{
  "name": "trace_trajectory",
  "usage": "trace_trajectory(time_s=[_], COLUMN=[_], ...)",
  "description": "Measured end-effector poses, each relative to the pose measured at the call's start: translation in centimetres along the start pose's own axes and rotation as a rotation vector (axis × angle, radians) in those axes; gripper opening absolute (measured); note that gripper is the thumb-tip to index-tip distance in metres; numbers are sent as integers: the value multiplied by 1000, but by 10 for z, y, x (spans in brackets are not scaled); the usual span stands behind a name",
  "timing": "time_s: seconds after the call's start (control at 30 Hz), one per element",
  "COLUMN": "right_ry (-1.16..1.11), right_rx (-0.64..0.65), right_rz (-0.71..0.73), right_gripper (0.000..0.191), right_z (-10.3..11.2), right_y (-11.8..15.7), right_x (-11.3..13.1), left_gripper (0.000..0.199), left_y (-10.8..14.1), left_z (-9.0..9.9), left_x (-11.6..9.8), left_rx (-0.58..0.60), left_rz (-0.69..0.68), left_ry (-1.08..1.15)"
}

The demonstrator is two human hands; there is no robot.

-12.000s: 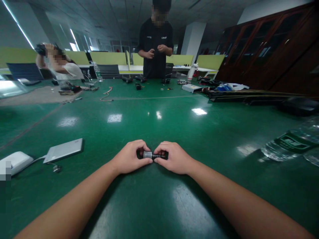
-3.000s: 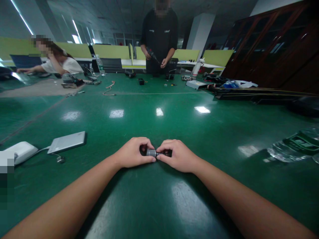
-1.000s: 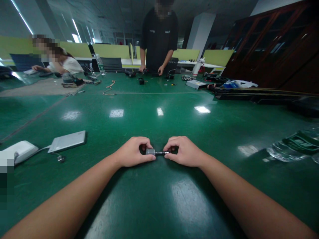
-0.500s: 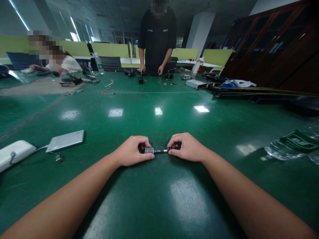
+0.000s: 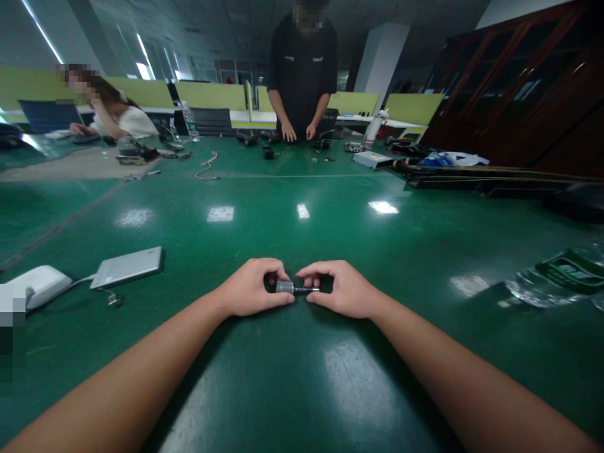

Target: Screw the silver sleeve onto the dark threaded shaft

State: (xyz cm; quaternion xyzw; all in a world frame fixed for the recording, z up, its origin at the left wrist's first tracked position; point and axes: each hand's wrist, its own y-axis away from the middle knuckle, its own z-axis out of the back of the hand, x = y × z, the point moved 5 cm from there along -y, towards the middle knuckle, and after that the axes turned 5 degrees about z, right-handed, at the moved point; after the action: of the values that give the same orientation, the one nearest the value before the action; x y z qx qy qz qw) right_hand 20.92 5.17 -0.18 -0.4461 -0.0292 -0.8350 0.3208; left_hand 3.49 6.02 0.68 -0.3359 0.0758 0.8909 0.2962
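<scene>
My left hand (image 5: 252, 287) is closed around a small grey metal cylinder (image 5: 284, 287), pinched between thumb and fingers just above the green table. From its right end a thin shaft (image 5: 315, 289) sticks out sideways, with a bright tip. A black, ribbed, spring-like piece (image 5: 301, 290) sits around this shaft, close against the cylinder. Curled over that piece from the right is my right hand (image 5: 346, 289), forefinger above and thumb below. The exact contact of its fingertips is too small to make out fully.
A silver box-shaped device (image 5: 127, 267) and a white device (image 5: 40, 286) with cables lie at left. A water bottle (image 5: 561, 277) lies at right. Across the green table (image 5: 302, 352) stands a person (image 5: 304, 75) among small parts; another person (image 5: 125, 119) sits far left.
My right hand has moved left, and the black spring-like piece has slid along the shaft to the cylinder, baring the shaft's tip. My left hand stays nearly still.
</scene>
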Motion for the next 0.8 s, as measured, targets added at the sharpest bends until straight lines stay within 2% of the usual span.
trace_trajectory(time_s=[0.2,0.37,0.57,0.8], right_ry=[-24,-28,-52,169], right_rx=[-10,-59,-48,-17], right_rz=[46,33,55,96], right_gripper=[35,30,29,33], right_z=[-13,-14,-11,-5], right_y=[-9,-11,-9,-1], right_x=[4,5,9,13], left_gripper=[23,22,21,21], left_y=[0,0,-1,-1], left_z=[0,0,0,0], left_x=[0,-2,-2,-3], left_rx=[-11,-17,-14,-6], left_rz=[20,25,12,27], left_ry=[11,-6,-14,-5])
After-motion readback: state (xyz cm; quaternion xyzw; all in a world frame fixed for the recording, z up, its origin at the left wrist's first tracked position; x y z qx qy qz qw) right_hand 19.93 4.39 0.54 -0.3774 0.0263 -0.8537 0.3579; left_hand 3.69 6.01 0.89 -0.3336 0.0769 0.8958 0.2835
